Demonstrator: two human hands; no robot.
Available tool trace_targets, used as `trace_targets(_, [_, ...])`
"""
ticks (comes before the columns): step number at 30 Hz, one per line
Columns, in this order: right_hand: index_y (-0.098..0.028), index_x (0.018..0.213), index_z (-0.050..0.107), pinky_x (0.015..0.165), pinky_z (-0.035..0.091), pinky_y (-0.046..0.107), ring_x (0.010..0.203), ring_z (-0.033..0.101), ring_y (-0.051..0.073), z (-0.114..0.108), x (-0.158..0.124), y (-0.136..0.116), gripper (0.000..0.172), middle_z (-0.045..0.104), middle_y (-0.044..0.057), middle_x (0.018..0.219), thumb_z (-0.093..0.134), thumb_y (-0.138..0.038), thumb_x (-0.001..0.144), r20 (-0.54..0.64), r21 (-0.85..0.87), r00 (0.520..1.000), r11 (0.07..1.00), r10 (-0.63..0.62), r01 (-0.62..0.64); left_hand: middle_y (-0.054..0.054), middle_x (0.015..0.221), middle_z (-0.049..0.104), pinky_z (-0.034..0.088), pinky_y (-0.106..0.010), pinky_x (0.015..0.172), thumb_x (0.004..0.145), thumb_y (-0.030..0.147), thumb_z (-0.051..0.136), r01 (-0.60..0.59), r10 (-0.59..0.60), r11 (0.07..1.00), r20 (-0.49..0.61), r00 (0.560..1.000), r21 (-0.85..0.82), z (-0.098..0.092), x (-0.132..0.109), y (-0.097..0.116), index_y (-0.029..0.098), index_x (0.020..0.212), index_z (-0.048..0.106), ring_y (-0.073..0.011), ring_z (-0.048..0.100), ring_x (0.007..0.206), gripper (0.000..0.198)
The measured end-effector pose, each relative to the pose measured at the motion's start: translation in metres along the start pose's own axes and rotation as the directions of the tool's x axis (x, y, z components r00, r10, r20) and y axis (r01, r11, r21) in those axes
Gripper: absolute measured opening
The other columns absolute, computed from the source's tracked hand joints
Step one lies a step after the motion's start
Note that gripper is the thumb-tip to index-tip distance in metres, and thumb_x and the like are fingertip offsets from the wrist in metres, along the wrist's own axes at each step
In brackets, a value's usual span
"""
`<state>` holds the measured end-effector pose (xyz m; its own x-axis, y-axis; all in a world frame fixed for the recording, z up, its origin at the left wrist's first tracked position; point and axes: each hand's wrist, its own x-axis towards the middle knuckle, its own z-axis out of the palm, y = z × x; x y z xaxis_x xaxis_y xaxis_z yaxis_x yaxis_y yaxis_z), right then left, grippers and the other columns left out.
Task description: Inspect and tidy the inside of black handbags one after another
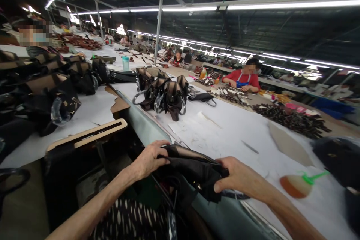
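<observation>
I note a long white-covered bench (225, 131). At its near edge sits a soft black fabric handbag (194, 168), held at both ends. The left grip (149, 159) is curled over its top rim; the right grip (239, 180) pinches its right corner. A round orange bottle with green straw (295, 186) lies nearby, to the right.

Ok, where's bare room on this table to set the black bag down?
The white sheet is bare between the cluster of bags and the black bag in your left hand and right hand. Crowded: the dark strap pile further right, and the orange bottle near the edge.
</observation>
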<state>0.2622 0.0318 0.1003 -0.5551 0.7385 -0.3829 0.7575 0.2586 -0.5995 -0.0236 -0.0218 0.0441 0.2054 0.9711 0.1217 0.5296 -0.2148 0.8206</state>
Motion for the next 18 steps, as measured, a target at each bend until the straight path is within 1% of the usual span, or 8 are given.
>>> trace_targets(2, [-0.015, 0.078, 0.066, 0.051, 0.036, 0.02, 0.062, 0.051, 0.016, -0.009, 0.003, 0.003, 0.026, 0.059, -0.003, 0.064, 0.069, -0.027, 0.055, 0.014, 0.018, 1.0, 1.0, -0.002, 0.002, -0.004, 0.1, 0.059, 0.041, -0.027, 0.083, 0.075, 0.021, 0.053, -0.003, 0.017, 0.983, 0.079, 0.997, -0.186, -0.007, 0.002, 0.007, 0.016, 0.061, 0.057, -0.0183, 0.054, 0.092, 0.015])
trace_targets(4, [-0.015, 0.077, 0.065, 0.051, 0.036, 0.02, 0.062, 0.05, 0.015, -0.023, 0.01, 0.007, 0.025, 0.058, -0.004, 0.063, 0.069, -0.025, 0.054, 0.027, 0.029, 1.0, 1.0, -0.001, 0.0, -0.001, 0.088, 0.059, 0.042, -0.023, 0.072, 0.075, 0.021, 0.05, 0.016, 0.026, 0.957, 0.138, 0.99, -0.29, -0.014, 0.003, 0.018, 0.015, 0.061, 0.053, -0.0141, 0.054, 0.079, 0.015])
trace_targets(8, [-0.015, 0.074, 0.064, 0.051, 0.035, 0.018, 0.058, 0.045, 0.012, -0.046, 0.027, 0.016, 0.022, 0.053, -0.007, 0.059, 0.069, -0.021, 0.053, 0.103, 0.031, 0.994, 0.999, -0.028, 0.025, 0.0, 0.092, 0.056, 0.039, -0.021, 0.065, 0.074, 0.022, 0.05, 0.059, -0.019, 0.975, 0.183, 0.983, -0.216, -0.012, 0.003, 0.038, 0.015, 0.063, 0.054, -0.0114, 0.051, 0.073, 0.013])
trace_targets(10, [-0.014, 0.068, 0.063, 0.047, 0.032, 0.018, 0.055, 0.042, 0.011, -0.043, 0.033, 0.022, 0.02, 0.05, -0.007, 0.055, 0.071, -0.023, 0.052, 0.149, 0.0, 0.989, 1.0, -0.012, 0.012, 0.0, 0.088, 0.056, 0.038, -0.021, 0.063, 0.072, 0.021, 0.05, 0.121, -0.086, 0.977, 0.193, 0.977, -0.173, -0.002, -0.002, 0.036, 0.015, 0.063, 0.053, -0.0114, 0.05, 0.071, 0.011])
trace_targets(12, [-0.013, 0.065, 0.063, 0.045, 0.029, 0.019, 0.052, 0.041, 0.01, -0.03, 0.034, 0.028, 0.02, 0.048, -0.006, 0.053, 0.072, -0.026, 0.052, 0.194, -0.003, 0.981, 1.0, 0.01, -0.009, 0.001, 0.08, 0.055, 0.038, -0.021, 0.06, 0.071, 0.02, 0.048, 0.183, -0.152, 0.97, 0.184, 0.971, -0.161, 0.01, -0.01, 0.029, 0.016, 0.06, 0.049, -0.0113, 0.049, 0.067, 0.012])
trace_targets(14, [-0.012, 0.067, 0.064, 0.045, 0.029, 0.019, 0.053, 0.04, 0.01, -0.016, 0.032, 0.034, 0.022, 0.048, -0.005, 0.054, 0.071, -0.03, 0.055, 0.221, 0.041, 0.975, 0.999, 0.003, -0.012, 0.001, 0.078, 0.055, 0.038, -0.021, 0.06, 0.069, 0.017, 0.046, 0.201, -0.181, 0.969, 0.141, 0.973, -0.143, 0.02, -0.019, 0.022, 0.017, 0.058, 0.044, -0.0114, 0.05, 0.066, 0.011])
trace_targets(16, [-0.012, 0.069, 0.065, 0.046, 0.027, 0.019, 0.053, 0.038, 0.009, -0.006, 0.027, 0.039, 0.023, 0.047, -0.005, 0.055, 0.07, -0.031, 0.058, 0.228, 0.083, 0.973, 0.997, -0.013, -0.007, 0.0, 0.088, 0.057, 0.039, -0.022, 0.067, 0.065, 0.01, 0.044, 0.168, -0.162, 0.982, 0.068, 0.984, -0.09, 0.025, -0.026, 0.02, 0.017, 0.061, 0.043, -0.0127, 0.053, 0.076, 0.008])
trace_targets(18, [-0.012, 0.069, 0.064, 0.045, 0.025, 0.019, 0.053, 0.036, 0.009, -0.002, 0.023, 0.041, 0.022, 0.046, -0.005, 0.054, 0.07, -0.03, 0.059, 0.237, 0.1, 0.971, 0.995, -0.018, -0.006, -0.001, 0.109, 0.055, 0.039, -0.023, 0.076, 0.06, 0.005, 0.043, 0.134, -0.134, 0.991, 0.014, 0.991, -0.023, 0.026, -0.029, 0.025, 0.019, 0.07, 0.049, -0.0144, 0.054, 0.091, 0.018])
